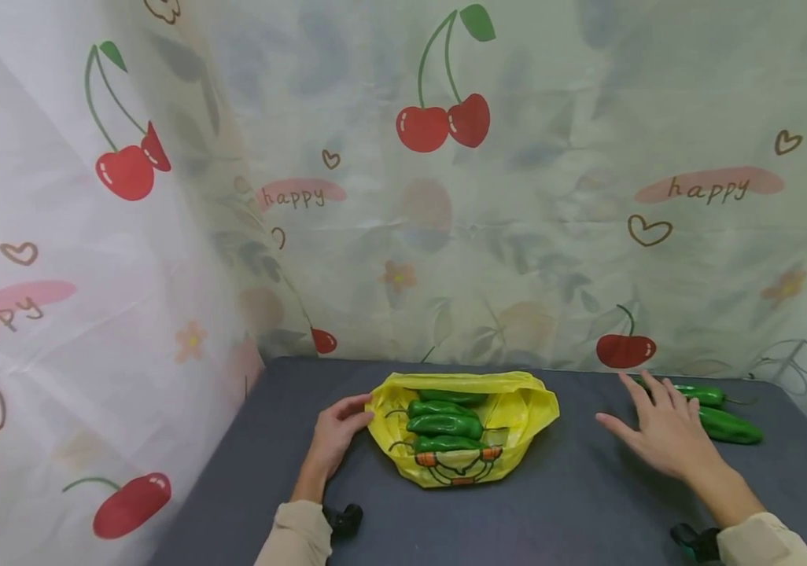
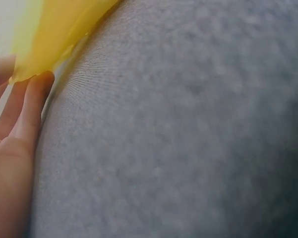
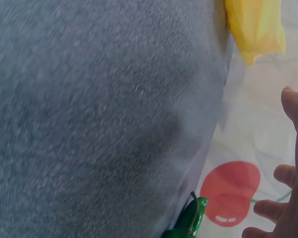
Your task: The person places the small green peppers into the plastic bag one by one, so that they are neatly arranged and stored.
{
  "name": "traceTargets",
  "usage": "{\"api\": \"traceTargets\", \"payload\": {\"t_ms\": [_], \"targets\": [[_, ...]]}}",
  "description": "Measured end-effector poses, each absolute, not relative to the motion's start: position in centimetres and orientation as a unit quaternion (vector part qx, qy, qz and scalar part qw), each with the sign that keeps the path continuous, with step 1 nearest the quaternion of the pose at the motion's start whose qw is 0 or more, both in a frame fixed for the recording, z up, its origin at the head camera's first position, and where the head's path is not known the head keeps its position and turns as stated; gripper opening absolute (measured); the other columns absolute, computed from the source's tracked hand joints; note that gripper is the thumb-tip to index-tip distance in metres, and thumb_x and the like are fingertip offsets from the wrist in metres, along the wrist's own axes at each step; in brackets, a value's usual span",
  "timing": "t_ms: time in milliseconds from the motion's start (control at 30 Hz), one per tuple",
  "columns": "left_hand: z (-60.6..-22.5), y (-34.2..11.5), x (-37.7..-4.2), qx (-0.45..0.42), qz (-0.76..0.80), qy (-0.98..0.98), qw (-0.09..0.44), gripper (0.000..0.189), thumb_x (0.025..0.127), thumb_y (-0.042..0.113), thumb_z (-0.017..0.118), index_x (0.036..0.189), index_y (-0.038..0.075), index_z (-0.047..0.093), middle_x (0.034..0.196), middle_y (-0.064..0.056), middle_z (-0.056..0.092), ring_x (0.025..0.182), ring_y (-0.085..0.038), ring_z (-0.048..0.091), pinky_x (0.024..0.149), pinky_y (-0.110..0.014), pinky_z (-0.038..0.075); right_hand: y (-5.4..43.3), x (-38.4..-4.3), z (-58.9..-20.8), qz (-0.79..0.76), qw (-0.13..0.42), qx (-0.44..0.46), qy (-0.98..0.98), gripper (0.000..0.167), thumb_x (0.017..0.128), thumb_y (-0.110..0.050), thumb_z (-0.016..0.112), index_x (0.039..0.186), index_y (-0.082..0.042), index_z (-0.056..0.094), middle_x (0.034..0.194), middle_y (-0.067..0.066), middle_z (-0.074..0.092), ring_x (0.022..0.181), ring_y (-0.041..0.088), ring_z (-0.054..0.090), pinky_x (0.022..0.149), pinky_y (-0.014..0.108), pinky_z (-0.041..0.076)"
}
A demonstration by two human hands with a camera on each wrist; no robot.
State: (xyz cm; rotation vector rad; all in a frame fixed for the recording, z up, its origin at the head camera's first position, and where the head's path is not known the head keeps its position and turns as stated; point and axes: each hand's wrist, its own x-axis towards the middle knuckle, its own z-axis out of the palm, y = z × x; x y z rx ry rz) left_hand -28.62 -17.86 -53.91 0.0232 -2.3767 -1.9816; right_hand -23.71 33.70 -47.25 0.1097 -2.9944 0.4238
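Note:
A yellow plastic bag [image 1: 527,428] with a printed cartoon lies with its mouth spread, showing several green peppers [image 1: 444,426] side by side inside. My left hand [image 1: 336,432] pinches the bag's left rim. The left wrist view shows the thumb on one side of the yellow plastic [image 2: 59,34] and the fingers against the other. Over to the right, my right hand [image 1: 668,432] has its fingers spread and holds nothing. More green peppers [image 1: 729,424] lie just beyond and beside it, partly hidden by the hand; one pepper [image 3: 191,218] shows low in the right wrist view.
All this is on a dark grey tabletop [image 1: 502,523]. A cherry-printed curtain [image 1: 552,94] hangs along the back edge and continues down the left side. Black wrist straps [image 1: 697,542] sit at both sleeves.

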Motion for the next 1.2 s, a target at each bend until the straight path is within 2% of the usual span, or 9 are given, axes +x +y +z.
{"api": "traceTargets", "payload": {"t_ms": [500,700,967,1200], "targets": [[-53.7,-17.5,-28.8,0.025,-0.631,-0.775,0.021,0.038,0.093,0.018,0.076,0.130,0.013,0.071,0.135,-0.010,0.069,0.127,-0.027,0.062,0.103,-0.042,0.054,36.9,-23.9,-48.1,0.130,0.044,0.004,-0.990,0.102,0.094,-0.075,0.049,0.160,-0.002,0.024,0.154,0.043,0.021,0.136,0.071,0.016,0.103,0.087,0.011],[-53.5,-17.7,-28.6,0.024,-0.637,-0.770,0.011,0.038,0.092,0.021,0.077,0.129,0.016,0.072,0.134,-0.007,0.069,0.127,-0.023,0.062,0.102,-0.039,0.055,38.2,-24.0,-48.6,0.111,0.034,-0.005,-0.993,0.104,0.093,-0.076,0.050,0.158,0.002,0.026,0.152,0.045,0.022,0.134,0.071,0.017,0.103,0.085,0.014],[-53.4,-17.7,-28.8,0.025,-0.632,-0.775,0.010,0.037,0.092,0.021,0.077,0.128,0.016,0.072,0.134,-0.007,0.069,0.126,-0.024,0.062,0.102,-0.040,0.055,40.5,-24.3,-49.1,0.122,0.049,-0.027,-0.991,0.110,0.087,-0.078,0.057,0.158,0.001,0.026,0.151,0.046,0.021,0.135,0.070,0.014,0.102,0.086,0.009],[-53.5,-17.6,-28.7,0.029,-0.634,-0.773,0.008,0.037,0.092,0.021,0.077,0.128,0.016,0.072,0.134,-0.007,0.069,0.124,-0.023,0.063,0.102,-0.040,0.055,42.4,-24.2,-50.2,0.144,0.059,-0.046,-0.987,0.110,0.085,-0.076,0.063,0.154,0.003,0.031,0.148,0.046,0.022,0.131,0.070,0.016,0.101,0.085,0.012]]}}
